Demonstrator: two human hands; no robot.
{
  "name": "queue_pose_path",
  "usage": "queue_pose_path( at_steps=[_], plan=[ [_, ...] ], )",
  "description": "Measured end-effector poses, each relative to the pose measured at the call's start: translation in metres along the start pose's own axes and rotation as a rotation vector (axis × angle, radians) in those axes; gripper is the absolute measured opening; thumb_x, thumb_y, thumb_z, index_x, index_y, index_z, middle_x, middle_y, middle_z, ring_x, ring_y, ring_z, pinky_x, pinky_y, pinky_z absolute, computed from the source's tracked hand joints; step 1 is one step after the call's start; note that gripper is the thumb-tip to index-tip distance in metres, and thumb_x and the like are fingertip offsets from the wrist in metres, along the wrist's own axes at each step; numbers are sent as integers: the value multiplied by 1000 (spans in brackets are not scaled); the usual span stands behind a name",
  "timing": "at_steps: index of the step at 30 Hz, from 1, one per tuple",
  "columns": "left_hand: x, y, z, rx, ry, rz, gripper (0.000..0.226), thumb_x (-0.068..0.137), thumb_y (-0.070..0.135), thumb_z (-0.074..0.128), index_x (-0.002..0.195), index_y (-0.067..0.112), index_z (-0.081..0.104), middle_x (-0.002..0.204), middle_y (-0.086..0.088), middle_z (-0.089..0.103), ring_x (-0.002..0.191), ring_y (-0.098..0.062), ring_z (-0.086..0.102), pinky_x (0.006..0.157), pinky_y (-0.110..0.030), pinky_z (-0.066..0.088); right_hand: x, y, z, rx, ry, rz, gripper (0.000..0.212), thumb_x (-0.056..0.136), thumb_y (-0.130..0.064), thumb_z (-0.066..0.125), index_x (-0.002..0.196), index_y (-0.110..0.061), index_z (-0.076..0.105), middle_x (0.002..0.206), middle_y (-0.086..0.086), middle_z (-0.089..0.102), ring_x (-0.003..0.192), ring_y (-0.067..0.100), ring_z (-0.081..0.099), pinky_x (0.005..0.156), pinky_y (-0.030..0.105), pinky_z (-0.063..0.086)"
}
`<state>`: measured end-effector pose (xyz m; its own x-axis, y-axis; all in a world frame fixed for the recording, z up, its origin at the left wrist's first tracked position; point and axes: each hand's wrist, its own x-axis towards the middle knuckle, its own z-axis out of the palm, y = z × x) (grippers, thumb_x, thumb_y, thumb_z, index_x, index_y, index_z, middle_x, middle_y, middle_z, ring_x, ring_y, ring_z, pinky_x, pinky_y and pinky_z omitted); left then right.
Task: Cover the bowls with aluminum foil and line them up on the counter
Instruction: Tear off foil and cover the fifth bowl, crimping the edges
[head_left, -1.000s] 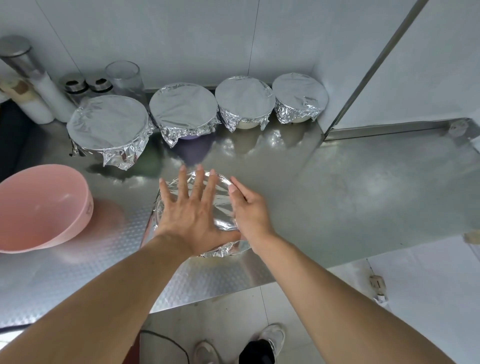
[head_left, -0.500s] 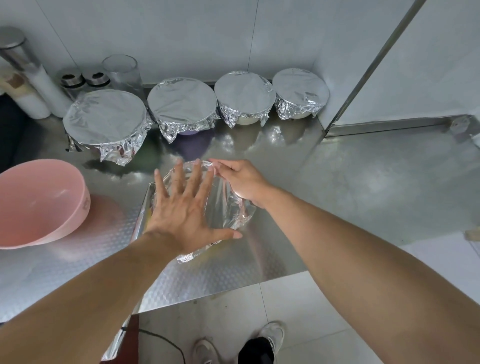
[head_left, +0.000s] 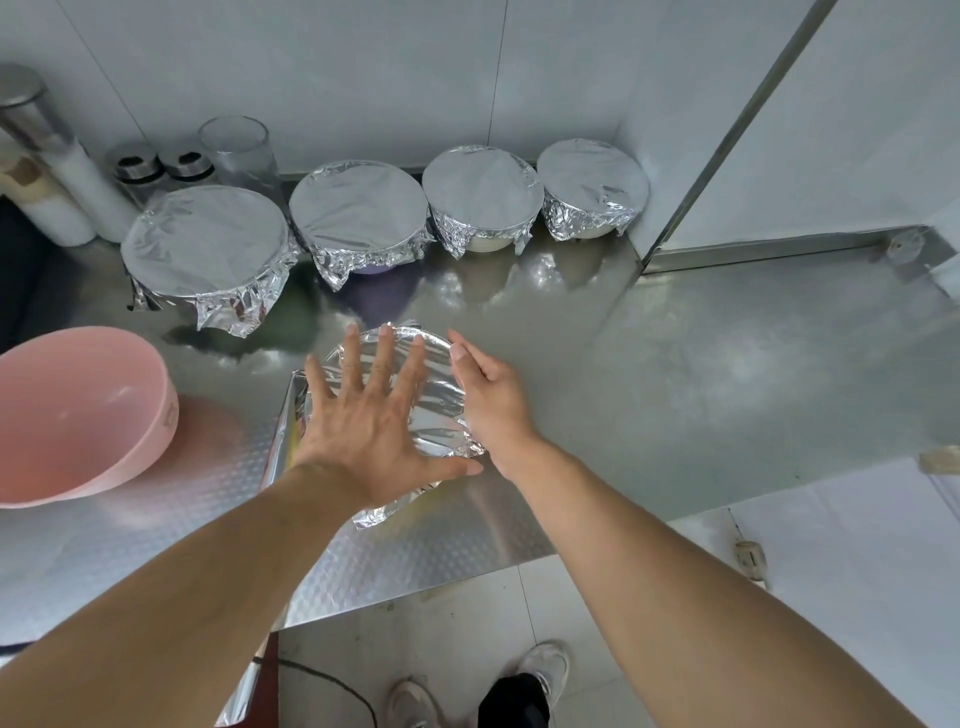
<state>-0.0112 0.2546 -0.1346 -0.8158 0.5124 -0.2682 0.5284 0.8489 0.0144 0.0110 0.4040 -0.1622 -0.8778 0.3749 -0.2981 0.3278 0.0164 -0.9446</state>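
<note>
Pressing my left hand (head_left: 371, 431), fingers spread flat, on the foil (head_left: 434, 410) over the bowl at the frame's center, I cup its right rim with my loosely curved right hand (head_left: 491, 397). Four foil-covered bowls (head_left: 483, 200) line the steel table's (head_left: 727, 389) back edge; a pink bowl (head_left: 78, 410) sits uncovered at left.

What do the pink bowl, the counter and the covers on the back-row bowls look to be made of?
Pink bowl: probably plastic, matte and opaque with a thick rim. Counter: likely stainless steel, brushed and reflective, with an embossed pattern near the front. Covers: aluminum foil, shiny and crinkled at the edges.
</note>
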Motion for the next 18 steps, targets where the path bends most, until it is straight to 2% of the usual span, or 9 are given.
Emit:
queue_pose_path(
  at_steps=[2, 8, 9, 11, 13, 18],
  plan=[
    [0, 1, 1, 0, -1, -2, 141, 49, 113, 4, 157, 27, -30, 167, -9, -30, 152, -39, -29, 120, -71, -3, -5, 2, 1, 10, 27, 4, 37, 105, -36, 52, 140, -26, 60, 138, -12, 62, 126, 2, 57, 112, 23, 41],
    [0, 1, -1, 4, -8, -4, 142, 46, 112, -1, 156, 27, -32, 168, -8, -27, 152, -39, -29, 119, -71, -3, -15, 5, 3, 37, 103, 8, 37, 106, -36, 50, 140, -27, 60, 134, -18, 61, 108, -14, 55, 95, 3, 38],
    [0, 1, -1, 3, -10, -4, 143, 45, 112, -3, 156, 27, -32, 168, -8, -27, 152, -39, -29, 119, -71, -3, -17, 5, 3, 39, 110, 9, 37, 106, -36, 50, 141, -28, 59, 137, -17, 60, 111, -13, 55, 98, 5, 39],
    [1, 1, -2, 2, -12, -1, 142, 44, 110, -5, 156, 27, -32, 168, -8, -27, 152, -39, -29, 120, -71, -2, -20, 6, 5, 43, 122, 11, 38, 106, -38, 49, 142, -30, 57, 142, -14, 59, 123, -6, 54, 111, 19, 40],
    [1, 0, -1, -3, -10, 3, 138, 49, 109, 1, 156, 27, -31, 168, -8, -26, 152, -38, -29, 120, -71, -2, -26, 7, 5, 61, 135, 22, 39, 106, -40, 48, 144, -32, 55, 143, -14, 58, 128, -3, 52, 114, 28, 41],
    [1, 1, -2, -10, -11, 1, 137, 57, 108, 15, 157, 25, -29, 168, -9, -25, 152, -38, -28, 120, -70, -1, -39, 13, 4, 91, 157, 20, 41, 107, -37, 48, 147, -27, 53, 143, -11, 58, 125, -4, 52, 114, 23, 39]
  ],
)
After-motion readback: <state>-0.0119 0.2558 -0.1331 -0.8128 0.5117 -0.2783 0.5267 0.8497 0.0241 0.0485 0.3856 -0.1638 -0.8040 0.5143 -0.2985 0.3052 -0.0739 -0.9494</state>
